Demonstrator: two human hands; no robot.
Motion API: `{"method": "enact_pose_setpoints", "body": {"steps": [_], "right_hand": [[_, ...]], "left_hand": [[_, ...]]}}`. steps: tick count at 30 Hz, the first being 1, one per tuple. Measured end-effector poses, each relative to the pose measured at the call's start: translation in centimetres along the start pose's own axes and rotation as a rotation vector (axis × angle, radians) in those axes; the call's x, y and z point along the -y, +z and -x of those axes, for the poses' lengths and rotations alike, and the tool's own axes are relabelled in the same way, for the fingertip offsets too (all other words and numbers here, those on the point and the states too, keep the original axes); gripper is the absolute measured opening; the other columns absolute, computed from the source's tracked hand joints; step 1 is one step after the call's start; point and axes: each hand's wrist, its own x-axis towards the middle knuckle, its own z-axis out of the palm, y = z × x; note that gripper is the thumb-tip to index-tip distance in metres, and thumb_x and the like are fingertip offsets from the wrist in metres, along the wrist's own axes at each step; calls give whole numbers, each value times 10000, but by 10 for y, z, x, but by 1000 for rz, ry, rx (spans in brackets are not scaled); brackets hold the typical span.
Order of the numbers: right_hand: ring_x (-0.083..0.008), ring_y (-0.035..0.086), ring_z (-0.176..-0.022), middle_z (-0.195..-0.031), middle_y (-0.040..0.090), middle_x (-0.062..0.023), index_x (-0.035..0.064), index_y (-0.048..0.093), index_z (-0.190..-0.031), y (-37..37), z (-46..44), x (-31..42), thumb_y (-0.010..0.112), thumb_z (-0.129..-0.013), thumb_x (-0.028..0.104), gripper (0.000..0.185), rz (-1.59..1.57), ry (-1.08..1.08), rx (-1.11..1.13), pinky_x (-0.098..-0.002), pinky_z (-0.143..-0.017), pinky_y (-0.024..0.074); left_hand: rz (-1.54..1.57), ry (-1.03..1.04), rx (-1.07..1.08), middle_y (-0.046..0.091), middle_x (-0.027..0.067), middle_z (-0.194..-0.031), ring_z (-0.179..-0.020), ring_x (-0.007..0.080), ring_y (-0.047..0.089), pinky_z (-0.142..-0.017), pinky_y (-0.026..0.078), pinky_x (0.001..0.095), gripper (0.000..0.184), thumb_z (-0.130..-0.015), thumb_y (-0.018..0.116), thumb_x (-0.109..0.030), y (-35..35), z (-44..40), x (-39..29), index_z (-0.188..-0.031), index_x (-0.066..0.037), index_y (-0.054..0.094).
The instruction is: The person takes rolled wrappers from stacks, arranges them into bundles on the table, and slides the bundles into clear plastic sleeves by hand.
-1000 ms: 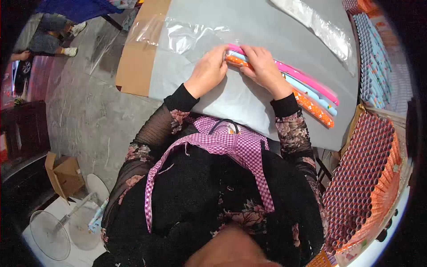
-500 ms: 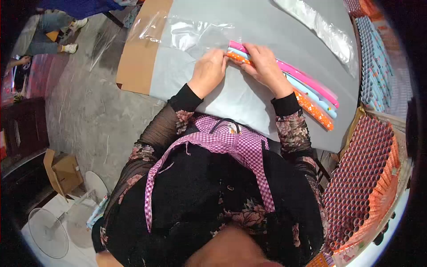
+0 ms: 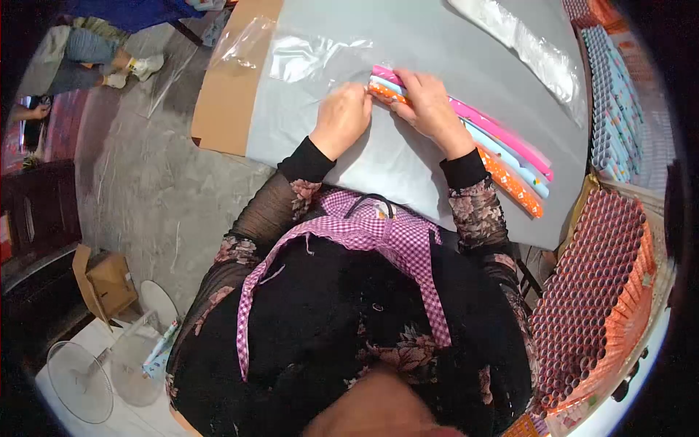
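Note:
Three patterned rolls lie side by side, slanting across the table: a pink roll, a light blue roll and an orange roll. My right hand is wrapped over them near their left ends. At those ends my left hand is closed, its fingertips at the opening of a clear plastic sleeve; what it pinches is too small to make out. The sleeve lies flat on the table behind my left hand.
The grey-covered table has a cardboard strip along its left side. Plastic sleeves are stacked at the back right. Rolls stand packed in crates on the right. A person's legs show at upper left, with a box lower down.
My hands have stayed close to the same place on the rolls. The far right ends of the rolls have shifted slightly downward. The person at upper left has moved their feet.

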Motion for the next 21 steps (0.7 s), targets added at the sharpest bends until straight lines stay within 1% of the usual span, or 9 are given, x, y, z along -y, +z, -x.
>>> {"method": "enact_pose_setpoints", "body": {"steps": [2, 7, 10, 12, 13, 14, 16, 17, 21], "right_hand": [[-380, 567, -1041, -1123, 618, -178, 68, 511, -1308, 1, -2, -4, 692, -860, 250, 517, 2, 3, -4, -460, -931, 443], [-377, 574, -1012, -1116, 623, -176, 73, 521, -1301, 2, -4, -1, 699, -855, 256, 514, 3, -11, -51, -462, -899, 449], [-370, 576, -1013, -1112, 624, -174, 74, 523, -1304, 3, -4, -2, 701, -855, 259, 518, -9, -6, -48, -464, -890, 448], [-366, 575, -1014, -1111, 625, -170, 74, 520, -1313, 5, -4, -4, 702, -854, 261, 528, 2, -7, -35, -458, -897, 446], [-364, 575, -1013, -1107, 625, -169, 74, 518, -1316, 4, -4, 0, 704, -853, 262, 533, -11, -11, -37, -454, -896, 447], [-362, 575, -1011, -1103, 625, -167, 73, 517, -1318, 3, -4, 2, 706, -851, 263, 538, -25, -12, -38, -451, -896, 447], [-357, 575, -1011, -1096, 626, -165, 70, 516, -1321, 0, -4, 6, 708, -850, 264, 544, -7, 0, -22, -444, -895, 450], [-355, 576, -1014, -1095, 627, -164, 68, 518, -1318, -1, -4, 6, 710, -850, 265, 543, -1, -8, -30, -442, -898, 449], [-350, 576, -1027, -1094, 630, -161, 62, 525, -1309, -3, -6, 12, 714, -846, 258, 538, 2, -22, -54, -440, -904, 447]], "left_hand": [[96, -62, 111, 662, 214, -837, -809, 404, 642, -713, 515, 498, 190, -882, 585, -164, -3, -3, -4, -814, 6, 637], [172, -53, 94, 666, 248, -843, -818, 424, 651, -707, 510, 492, 203, -889, 607, -166, 2, -8, -1, -897, 27, 669], [217, -94, 136, 652, 234, -851, -825, 415, 641, -702, 511, 509, 256, -903, 620, -236, -5, -10, -4, -838, 11, 633], [50, -70, 73, 635, 203, -856, -789, 404, 639, -665, 512, 502, 333, -895, 668, -329, -12, -3, -7, -886, 0, 619], [19, -29, 49, 618, 170, -870, -759, 388, 639, -634, 515, 482, 344, -900, 668, -374, -9, 0, -1, -937, -36, 615], [19, -33, 48, 618, 170, -870, -759, 388, 639, -634, 515, 482, 344, -900, 668, -374, -8, 1, 2, -937, -36, 615], [54, 51, -86, 613, 157, -843, -747, 378, 640, -615, 517, 471, 260, -928, 638, -327, -7, 4, 4, -936, -68, 616], [13, 44, -89, 612, 153, -835, -746, 369, 643, -604, 517, 471, 200, -948, 614, -290, -7, 5, 5, -944, -90, 616], [31, 50, -96, 604, 155, -880, -730, 375, 639, -598, 515, 480, 173, -960, 598, -254, -10, 9, 3, -946, -82, 591]]}}
